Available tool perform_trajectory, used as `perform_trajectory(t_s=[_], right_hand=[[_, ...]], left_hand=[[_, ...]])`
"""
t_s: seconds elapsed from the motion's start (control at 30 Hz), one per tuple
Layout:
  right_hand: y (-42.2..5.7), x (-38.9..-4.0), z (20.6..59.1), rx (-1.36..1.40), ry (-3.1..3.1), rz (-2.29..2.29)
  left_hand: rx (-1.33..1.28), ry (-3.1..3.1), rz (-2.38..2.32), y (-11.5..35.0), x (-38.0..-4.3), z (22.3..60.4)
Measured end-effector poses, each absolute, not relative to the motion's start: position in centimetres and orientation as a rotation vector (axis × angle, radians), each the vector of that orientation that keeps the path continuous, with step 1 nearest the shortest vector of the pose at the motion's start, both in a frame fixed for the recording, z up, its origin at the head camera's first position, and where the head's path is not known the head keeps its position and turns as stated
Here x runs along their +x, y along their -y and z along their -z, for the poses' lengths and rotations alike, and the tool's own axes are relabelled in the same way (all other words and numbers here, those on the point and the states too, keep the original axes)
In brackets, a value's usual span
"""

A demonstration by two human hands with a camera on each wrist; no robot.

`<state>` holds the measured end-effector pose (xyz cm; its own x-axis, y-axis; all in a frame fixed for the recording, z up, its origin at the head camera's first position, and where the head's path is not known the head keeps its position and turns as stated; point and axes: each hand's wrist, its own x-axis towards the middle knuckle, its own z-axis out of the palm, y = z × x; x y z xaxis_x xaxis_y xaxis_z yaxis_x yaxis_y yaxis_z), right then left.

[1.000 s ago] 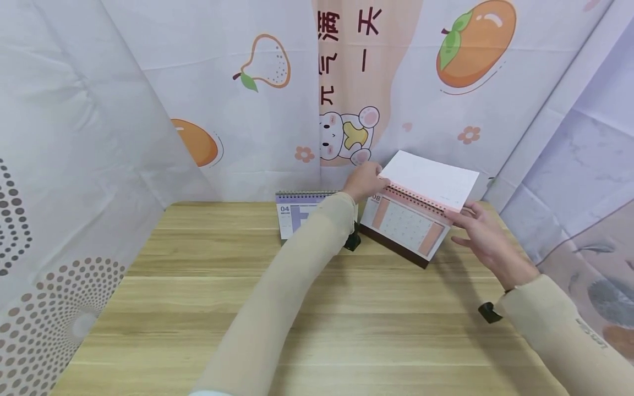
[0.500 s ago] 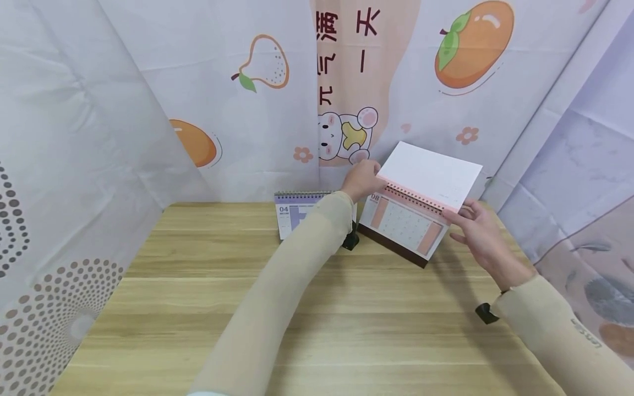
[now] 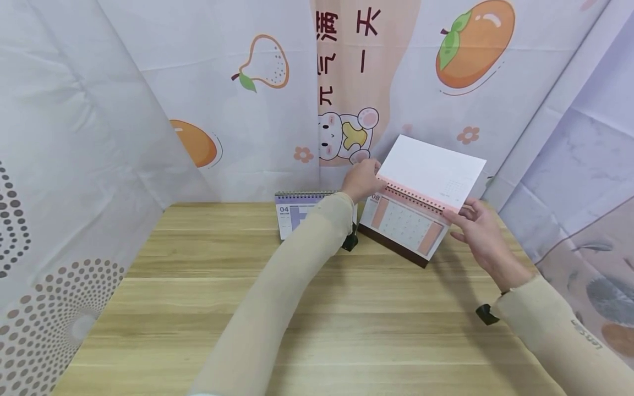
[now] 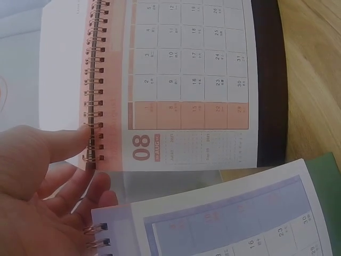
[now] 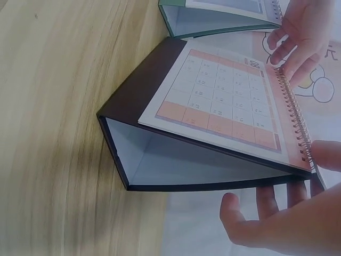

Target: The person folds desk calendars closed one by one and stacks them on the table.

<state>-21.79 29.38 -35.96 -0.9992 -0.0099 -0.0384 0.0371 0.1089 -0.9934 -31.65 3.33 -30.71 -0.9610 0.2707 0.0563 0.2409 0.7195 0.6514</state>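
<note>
A pink desk calendar, showing month 08, stands on a dark brown base at the table's back right. A white page rises above its spiral binding. My left hand pinches the binding's left end, thumb in front and fingers behind. At the right end, my right hand grips the calendar, thumb on the binding and several fingers behind the back board. Beside it on the left stands a purple desk calendar with month 04 and a green base, partly hidden by my left sleeve.
The wooden table spreads out in front. A printed curtain hangs right behind both calendars, and another cloth hangs on the right. A black strap piece hangs at my right cuff.
The white page's free edge has swung higher, so more of the page shows, with a small print at its lower right. Both hands stay at the binding's ends.
</note>
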Motion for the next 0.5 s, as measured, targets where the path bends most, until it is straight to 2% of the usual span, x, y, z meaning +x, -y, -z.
perform_trajectory(t_s=[0.5], right_hand=[[-29.52, -21.87, 36.32, -0.023, -2.335, 2.104]], left_hand=[[0.426, -2.882, -1.029, -3.53, -31.67, 30.95]])
